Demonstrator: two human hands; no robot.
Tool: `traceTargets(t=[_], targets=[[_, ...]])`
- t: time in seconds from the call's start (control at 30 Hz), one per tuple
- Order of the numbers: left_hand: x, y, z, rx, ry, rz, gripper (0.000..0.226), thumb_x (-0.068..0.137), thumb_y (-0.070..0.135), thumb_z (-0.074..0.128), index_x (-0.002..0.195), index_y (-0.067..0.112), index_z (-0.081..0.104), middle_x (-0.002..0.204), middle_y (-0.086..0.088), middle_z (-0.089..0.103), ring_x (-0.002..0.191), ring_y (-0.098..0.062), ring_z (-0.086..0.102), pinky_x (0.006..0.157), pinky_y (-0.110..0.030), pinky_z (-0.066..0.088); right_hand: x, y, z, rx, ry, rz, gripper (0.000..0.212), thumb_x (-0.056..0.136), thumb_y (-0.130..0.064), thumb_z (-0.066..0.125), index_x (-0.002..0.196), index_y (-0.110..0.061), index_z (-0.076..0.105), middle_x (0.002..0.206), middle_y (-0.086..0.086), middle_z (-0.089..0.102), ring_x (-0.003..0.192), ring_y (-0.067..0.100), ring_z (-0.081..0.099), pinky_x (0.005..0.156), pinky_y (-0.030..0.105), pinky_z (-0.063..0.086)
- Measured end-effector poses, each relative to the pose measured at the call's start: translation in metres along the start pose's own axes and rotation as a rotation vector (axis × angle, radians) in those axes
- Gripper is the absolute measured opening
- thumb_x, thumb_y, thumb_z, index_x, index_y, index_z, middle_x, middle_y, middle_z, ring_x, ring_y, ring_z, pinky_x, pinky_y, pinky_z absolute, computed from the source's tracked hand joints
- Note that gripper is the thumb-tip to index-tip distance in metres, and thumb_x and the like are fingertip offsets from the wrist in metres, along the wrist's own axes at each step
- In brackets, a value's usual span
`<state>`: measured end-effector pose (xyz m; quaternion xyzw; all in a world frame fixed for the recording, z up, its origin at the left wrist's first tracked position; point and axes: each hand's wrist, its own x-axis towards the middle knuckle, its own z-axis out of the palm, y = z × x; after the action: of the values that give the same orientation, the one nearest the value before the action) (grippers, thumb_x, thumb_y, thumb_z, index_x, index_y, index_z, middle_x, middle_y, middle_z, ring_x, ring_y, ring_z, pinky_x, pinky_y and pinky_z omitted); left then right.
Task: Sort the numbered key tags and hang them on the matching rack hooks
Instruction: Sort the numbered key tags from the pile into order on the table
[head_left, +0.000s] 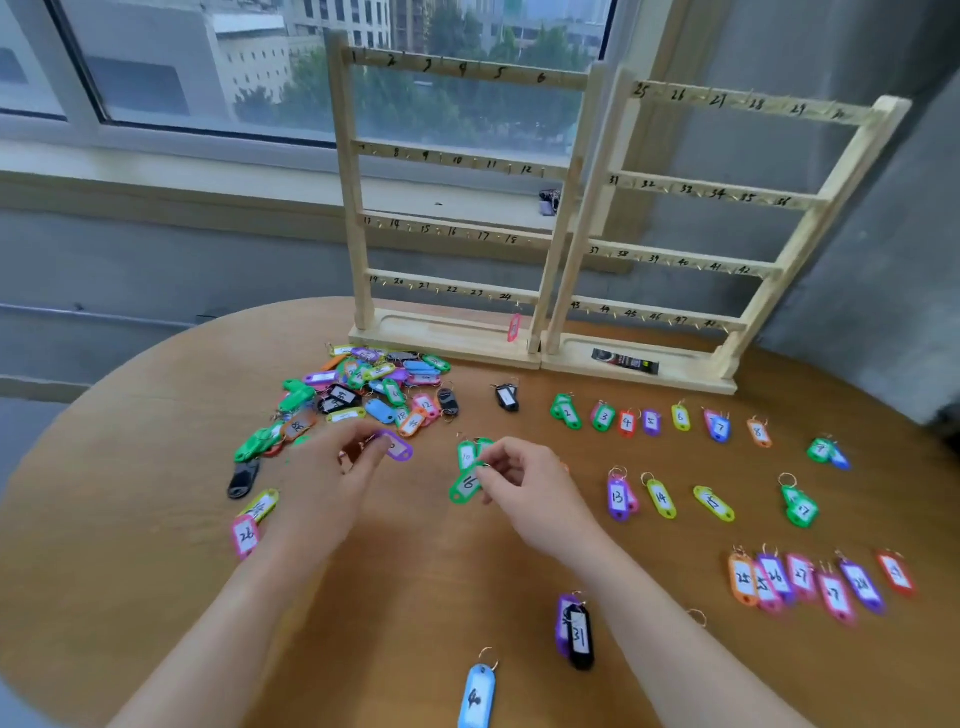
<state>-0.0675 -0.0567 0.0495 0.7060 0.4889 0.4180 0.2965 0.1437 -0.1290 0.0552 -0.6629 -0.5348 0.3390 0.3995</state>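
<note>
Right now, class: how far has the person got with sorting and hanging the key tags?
Done: many tags lie in numbered rows on the table, and one pink tag hangs on the left rack.
In hand: right hand pinches green tag 16; left hand holds a purple tag.
Left: the mixed pile and nearly all hooks.

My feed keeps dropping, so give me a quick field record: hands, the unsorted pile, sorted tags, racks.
left hand: pinches purple tag
right hand: pinches green tag 16
unsorted pile: table, left of centre, before left rack
sorted tags: rows on the right by number
right rack: hooks 25 to 48, none visibly filled
hung so far: one pink tag, hook 24
</note>
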Motion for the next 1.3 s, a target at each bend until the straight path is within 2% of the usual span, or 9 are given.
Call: traceTargets(t=[0.13,0.27,0.37,0.5,0.67,0.8,1.0,1.13,1.3], targets=[[0.009,0.026,0.029,-0.099,-0.076,-0.001,0.012,0.091,0.024,0.073,0.095,0.035,0.069,0.083,0.019,0.071,0.069,0.008,0.054,0.064,-0.012,0.039,-0.012,0.009,-0.034,0.025,0.103,0.009,0.008,0.095,-0.013,0.065,0.089,-0.018,0.069,0.082,0.011,0.072,0.068,0.011,0.063,0.068,0.028,0.051],[0.015,0.053,0.066,-0.134,-0.157,0.008,0.008,0.089,0.023,0.075,0.090,0.028,0.069,0.076,0.027,0.066,0.066,0.004,0.053,0.063,-0.012,0.040,-0.027,0.021,-0.070,0.053,0.218,0.027,0.016,0.095,-0.013,0.064,0.086,-0.026,0.071,0.080,0.004,0.071,0.070,0.015,0.063,0.069,0.032,0.051],[0.019,0.075,0.100,-0.197,-0.235,0.042,0.011,0.090,0.017,0.074,0.088,0.026,0.070,0.073,0.023,0.068,0.062,0.001,0.052,0.060,-0.013,0.038,-0.039,0.031,-0.099,0.083,0.286,0.052,0.016,0.096,-0.013,0.064,0.093,-0.025,0.074,0.079,-0.002,0.072,0.070,0.007,0.062,0.070,0.030,0.053],[0.026,0.109,0.157,-0.196,-0.361,0.108,0.013,0.088,0.020,0.076,0.088,0.032,0.071,0.080,0.015,0.073,0.065,-0.004,0.055,0.061,-0.015,0.039,-0.055,0.052,-0.141,0.118,0.387,0.088,0.017,0.096,-0.014,0.066,0.095,-0.027,0.075,0.086,-0.005,0.075,0.082,0.012,0.069,0.077,0.028,0.056],[0.043,0.161,0.238,-0.201,-0.547,0.190,0.014,0.089,0.017,0.074,0.090,0.031,0.071,0.081,0.012,0.074,0.074,-0.004,0.065,0.074,-0.026,0.049,-0.075,0.082,-0.195,0.227,0.541,0.127,0.016,0.093,-0.007,0.069,0.093,-0.022,0.076,0.086,-0.005,0.077,0.081,0.007,0.070,0.077,0.024,0.056],[0.058,0.193,0.312,-0.134,-0.649,0.277,0.015,0.089,0.017,0.074,0.088,0.031,0.071,0.083,0.009,0.075,0.079,-0.004,0.066,0.072,-0.019,0.045,-0.090,0.105,-0.231,0.288,0.658,0.161,0.010,0.090,-0.004,0.073,0.092,-0.013,0.074,0.084,0.002,0.077,0.077,0.010,0.069,0.075,0.026,0.056],[0.076,0.203,0.383,-0.040,-0.713,0.258,0.017,0.090,0.014,0.070,0.082,0.028,0.068,0.078,0.008,0.072,0.078,-0.007,0.066,0.066,-0.019,0.046,-0.097,0.133,-0.274,0.262,0.720,0.206,0.009,0.090,-0.006,0.074,0.090,-0.016,0.074,0.084,0.000,0.077,0.072,0.006,0.068,0.069,0.018,0.052],[0.089,0.199,0.409,-0.005,-0.724,0.307,0.024,0.090,0.014,0.070,0.076,0.033,0.065,0.078,0.004,0.071,0.078,-0.010,0.065,0.070,-0.022,0.048,-0.093,0.145,-0.288,0.247,0.757,0.212,0.012,0.091,-0.004,0.071,0.089,-0.016,0.075,0.083,-0.002,0.077,0.068,0.003,0.066,0.065,0.014,0.050],[0.093,0.195,0.429,0.097,-0.770,0.375,0.018,0.090,0.014,0.069,0.077,0.026,0.073,0.077,0.014,0.067,0.074,-0.004,0.056,0.073,-0.025,0.044,-0.086,0.155,-0.296,0.235,0.776,0.237,0.014,0.092,-0.004,0.069,0.086,-0.015,0.074,0.076,-0.003,0.076,0.059,0.002,0.064,0.059,0.011,0.048]])
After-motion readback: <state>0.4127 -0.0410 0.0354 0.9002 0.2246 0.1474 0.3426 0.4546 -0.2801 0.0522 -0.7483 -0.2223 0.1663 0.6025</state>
